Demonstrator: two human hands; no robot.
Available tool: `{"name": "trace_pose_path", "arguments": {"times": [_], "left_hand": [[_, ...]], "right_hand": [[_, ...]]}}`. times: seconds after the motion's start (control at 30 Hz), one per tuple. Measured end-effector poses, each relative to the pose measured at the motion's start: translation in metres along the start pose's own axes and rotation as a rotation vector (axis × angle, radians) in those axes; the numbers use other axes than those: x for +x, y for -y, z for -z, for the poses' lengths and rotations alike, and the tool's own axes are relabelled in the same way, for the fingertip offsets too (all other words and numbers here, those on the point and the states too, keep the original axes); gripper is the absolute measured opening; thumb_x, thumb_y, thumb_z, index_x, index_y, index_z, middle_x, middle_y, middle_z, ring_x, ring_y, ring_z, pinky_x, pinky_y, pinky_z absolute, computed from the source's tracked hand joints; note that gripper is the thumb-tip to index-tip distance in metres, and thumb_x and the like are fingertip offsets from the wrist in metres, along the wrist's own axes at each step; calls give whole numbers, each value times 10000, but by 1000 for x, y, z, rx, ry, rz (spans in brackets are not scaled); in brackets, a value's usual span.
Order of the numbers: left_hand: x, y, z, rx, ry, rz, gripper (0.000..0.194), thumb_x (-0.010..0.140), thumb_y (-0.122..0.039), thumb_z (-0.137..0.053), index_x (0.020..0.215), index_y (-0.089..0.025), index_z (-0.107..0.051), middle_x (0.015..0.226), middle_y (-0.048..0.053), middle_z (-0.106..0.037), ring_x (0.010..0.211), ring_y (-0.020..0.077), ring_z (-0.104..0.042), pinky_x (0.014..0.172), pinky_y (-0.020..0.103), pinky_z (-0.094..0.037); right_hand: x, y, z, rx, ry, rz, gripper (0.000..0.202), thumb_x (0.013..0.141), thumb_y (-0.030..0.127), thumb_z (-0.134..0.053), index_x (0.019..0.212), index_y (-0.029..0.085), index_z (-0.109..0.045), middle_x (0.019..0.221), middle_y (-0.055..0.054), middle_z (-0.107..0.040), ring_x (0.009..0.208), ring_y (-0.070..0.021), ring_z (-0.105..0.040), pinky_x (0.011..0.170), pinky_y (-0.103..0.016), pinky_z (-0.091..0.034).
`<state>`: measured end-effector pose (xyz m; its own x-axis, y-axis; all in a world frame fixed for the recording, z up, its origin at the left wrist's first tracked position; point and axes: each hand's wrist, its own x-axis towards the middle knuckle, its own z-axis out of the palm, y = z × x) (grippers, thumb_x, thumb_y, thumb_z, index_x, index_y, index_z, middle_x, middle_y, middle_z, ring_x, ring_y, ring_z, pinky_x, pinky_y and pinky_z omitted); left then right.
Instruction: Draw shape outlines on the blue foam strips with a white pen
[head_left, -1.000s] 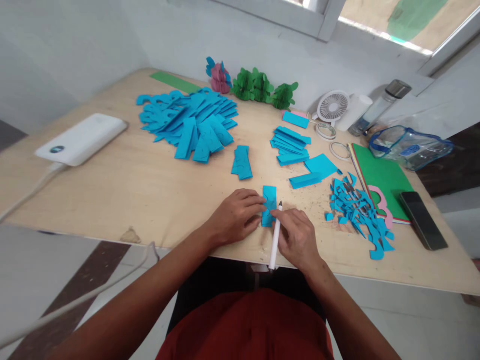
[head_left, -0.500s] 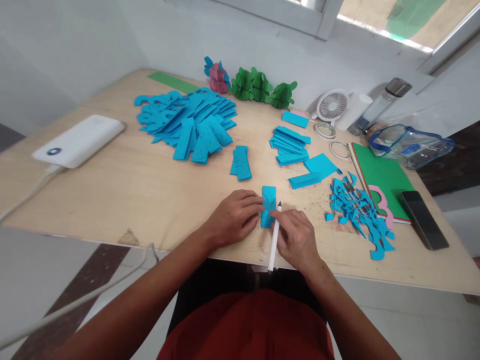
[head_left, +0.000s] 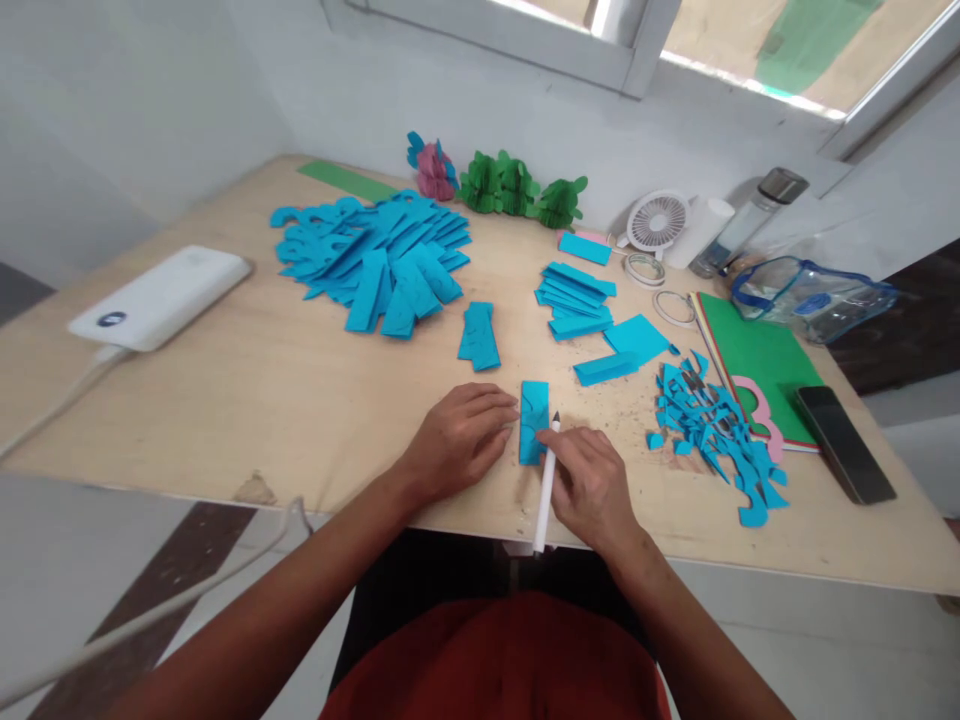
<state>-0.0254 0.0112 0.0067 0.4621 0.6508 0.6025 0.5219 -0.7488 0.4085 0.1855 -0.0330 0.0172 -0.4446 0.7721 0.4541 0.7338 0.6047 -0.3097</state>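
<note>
A folded blue paper strip (head_left: pixel 531 415) with curved pencil-like lines lies upright in front of me near the table's edge. My left hand (head_left: pixel 465 435) rests on the table just left of it, fingers loosely stretched and apart from the paper. In my right hand (head_left: pixel 589 475) is a white pen (head_left: pixel 547 500), its dark tip pointing away from me; a fingertip touches the strip's right side. Beyond the strip lie a few marked blue paper pieces (head_left: pixel 478 337).
A large pile of cut blue paper (head_left: pixel 375 250) lies left, with a white power bank (head_left: pixel 161 298) beyond it. More folded strips (head_left: pixel 574 295), blue scraps (head_left: pixel 709 420), a green book (head_left: pixel 757 360), a phone (head_left: pixel 846 443) and a small fan (head_left: pixel 658 220) are on the right.
My left fingertips have drawn slightly left, off the strip's edge. My right hand still has the pen at the strip's right side. The view has tilted up slightly.
</note>
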Motion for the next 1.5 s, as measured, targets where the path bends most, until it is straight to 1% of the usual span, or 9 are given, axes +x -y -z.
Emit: {"name": "trace_pose_path", "arguments": {"times": [0.17, 0.3, 0.43, 0.77, 0.97, 1.27, 1.33, 1.4, 1.5], "left_hand": [[4, 1, 8, 27, -24, -30, 226, 917, -174, -479, 1029, -151, -674, 1078, 118, -725, 1075, 248, -653, 939, 438, -552], [11, 1, 13, 45, 61, -95, 217, 931, -226, -490, 1039, -161, -666, 1125, 124, -705, 1123, 256, -632, 974, 451, -532], [15, -1, 9, 60, 116, -156, 201, 937, -265, -507, 990, -150, -664, 1147, 139, -694, 1145, 284, -613, 988, 488, -513], [13, 0, -8, 43, 161, -117, 117, 901, -254, -588, 960, -178, -655, 1142, 110, -698, 1187, 278, -599, 1024, 470, -480], [10, 3, -9, 32, 161, -106, 103, 890, -219, -574, 954, -172, -639, 1117, 114, -700, 1170, 274, -609, 1023, 466, -484], [11, 1, -9, 6, 163, -100, 98, 909, -224, -539, 908, -167, -620, 1096, 126, -689, 1135, 268, -622, 997, 452, -511], [11, 1, -8, -1, 170, -89, 83, 897, -216, -555, 913, -169, -622, 1104, 125, -688, 1138, 267, -620, 1000, 453, -511], [11, 1, -8, -7, 174, -82, 79, 887, -207, -565, 925, -169, -623, 1112, 124, -687, 1147, 270, -616, 1007, 453, -506], [11, 1, -7, -8, 186, -72, 79, 877, -201, -582, 938, -174, -624, 1119, 117, -688, 1155, 269, -613, 1019, 451, -498]], "right_hand": [[-1, 0, -1, 1, -6, 0, 284, 882, 124, -456, 1088, 134, -651, 847, -105, -685, 788, -246, -579, 692, -363, -423], [-1, -1, -2, 11, -13, -6, 296, 876, 123, -458, 1105, 146, -645, 854, -100, -683, 795, -242, -583, 707, -363, -434], [-1, 0, -2, 19, -7, -4, 300, 867, 118, -462, 1099, 136, -652, 867, -112, -681, 821, -248, -590, 731, -373, -451], [-1, 0, -2, 25, 13, -15, 317, 867, 131, -453, 1115, 144, -648, 861, -111, -681, 820, -254, -588, 723, -389, -468], [-1, 1, -2, 30, 17, -23, 306, 875, 125, -456, 1118, 139, -642, 849, -105, -672, 813, -252, -587, 719, -384, -465], [-1, 1, -2, 61, 10, -38, 297, 892, 127, -448, 1120, 131, -639, 847, -115, -683, 802, -259, -608, 711, -405, -490], [-2, -1, -3, 107, -2, -65, 287, 904, 137, -460, 1131, 148, -636, 871, -113, -701, 804, -257, -625, 717, -411, -503], [-2, -2, -2, 215, -43, -140, 261, 919, 152, -485, 1127, 181, -641, 911, -98, -722, 818, -243, -652, 738, -404, -526], [3, -3, 1, 439, -166, -367, 217, 939, 198, -525, 1100, 226, -667, 958, -69, -742, 865, -217, -692, 780, -372, -563]]}}
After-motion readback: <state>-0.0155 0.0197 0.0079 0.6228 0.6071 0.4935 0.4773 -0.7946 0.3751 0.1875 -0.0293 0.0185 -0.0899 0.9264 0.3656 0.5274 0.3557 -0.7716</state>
